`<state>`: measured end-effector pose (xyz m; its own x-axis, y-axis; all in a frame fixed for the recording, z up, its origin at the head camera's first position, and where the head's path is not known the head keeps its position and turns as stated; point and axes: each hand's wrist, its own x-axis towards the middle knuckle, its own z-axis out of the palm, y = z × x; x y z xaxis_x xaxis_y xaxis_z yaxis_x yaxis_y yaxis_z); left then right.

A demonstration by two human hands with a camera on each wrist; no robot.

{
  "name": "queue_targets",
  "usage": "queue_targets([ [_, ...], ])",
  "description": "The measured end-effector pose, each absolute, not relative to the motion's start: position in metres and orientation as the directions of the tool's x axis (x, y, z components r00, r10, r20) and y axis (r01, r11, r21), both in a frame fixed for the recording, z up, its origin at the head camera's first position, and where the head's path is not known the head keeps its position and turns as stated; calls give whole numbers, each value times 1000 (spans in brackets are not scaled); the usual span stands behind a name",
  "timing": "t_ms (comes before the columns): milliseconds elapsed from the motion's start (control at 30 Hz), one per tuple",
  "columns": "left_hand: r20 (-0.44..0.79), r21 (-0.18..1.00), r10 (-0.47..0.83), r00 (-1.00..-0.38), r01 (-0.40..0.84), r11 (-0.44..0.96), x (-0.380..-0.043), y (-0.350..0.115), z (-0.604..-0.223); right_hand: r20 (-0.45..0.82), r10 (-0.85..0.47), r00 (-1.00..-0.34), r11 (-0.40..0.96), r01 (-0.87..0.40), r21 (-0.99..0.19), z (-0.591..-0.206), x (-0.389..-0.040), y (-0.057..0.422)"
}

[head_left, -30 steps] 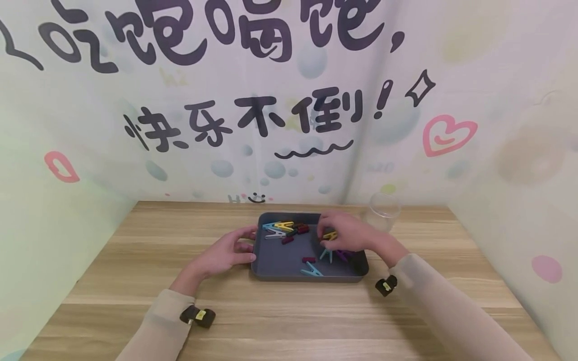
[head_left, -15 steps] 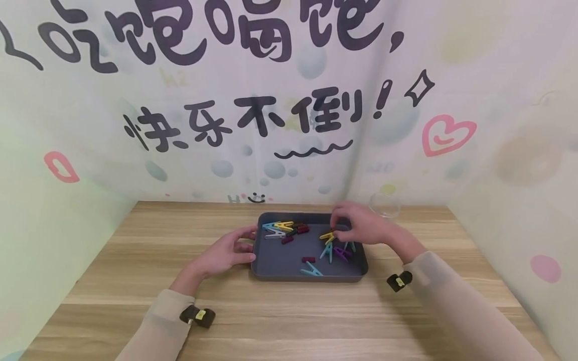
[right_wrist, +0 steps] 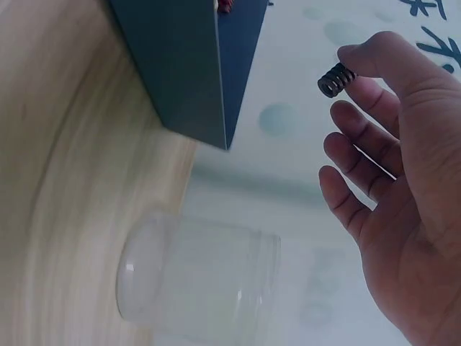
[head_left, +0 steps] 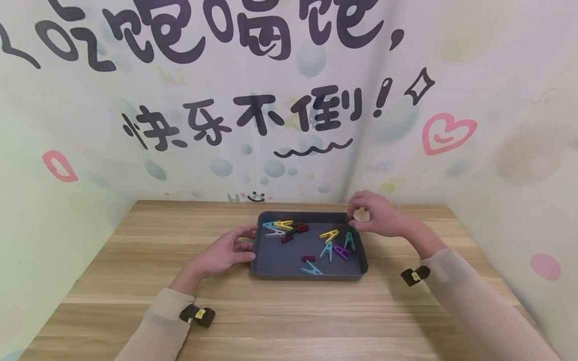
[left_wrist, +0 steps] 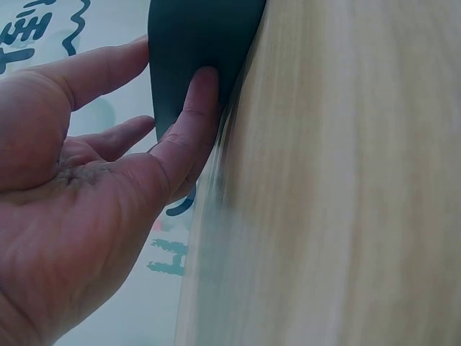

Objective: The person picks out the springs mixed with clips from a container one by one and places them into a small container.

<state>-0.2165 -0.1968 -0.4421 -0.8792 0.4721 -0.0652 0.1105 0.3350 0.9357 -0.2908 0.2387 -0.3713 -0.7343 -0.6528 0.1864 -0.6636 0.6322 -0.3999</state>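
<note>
My right hand (head_left: 377,214) is above the back right corner of the grey tray (head_left: 289,277). Between thumb and index finger it pinches a dark coil spring (right_wrist: 336,79), and its other fingers are loosely bent. Against the tray's left wall rest the fairly straight fingers of my left hand (head_left: 226,252); the left wrist view shows them touching the wall. Inside the tray lie plastic clips in several colours, among them a yellow clip (head_left: 329,235), a purple clip (head_left: 341,251) and a light blue clip (head_left: 311,268). Dark red springs, such as one spring (head_left: 308,258), lie there too.
A clear jar (right_wrist: 202,281) stands on the wooden table (head_left: 289,321) to the right of the tray; in the head view the right hand mostly covers it. Behind the table hangs a printed white wall cloth (head_left: 198,165).
My right hand has moved right and up from inside the tray to its back right corner, bringing the spring along. It uncovers the clips at the tray's right side. The left hand stays put.
</note>
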Motion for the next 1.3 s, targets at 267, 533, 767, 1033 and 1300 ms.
queue_targets([
  [267, -59, 938, 474, -879, 114, 328, -217, -197, -443, 231, -623, -748, 645, -658, -389, -359, -294, 262],
  [533, -50, 939, 479, -876, 123, 321, -215, -197, -442, 221, -563, -797, 710, -603, -364, -351, -301, 287],
  [767, -54, 937, 479, -876, 121, 329, -215, -196, -442, 194, -523, -830, 748, -556, -362, -349, -308, 307],
  [1033, -50, 948, 492, -869, 114, 298, -215, -198, -441, 170, -483, -859, 782, -510, -357, -356, -322, 324],
  [1300, -42, 945, 494, -869, 126, 301, -214, -198, -441, 140, -469, -872, 802, -487, -346, -363, -333, 330],
])
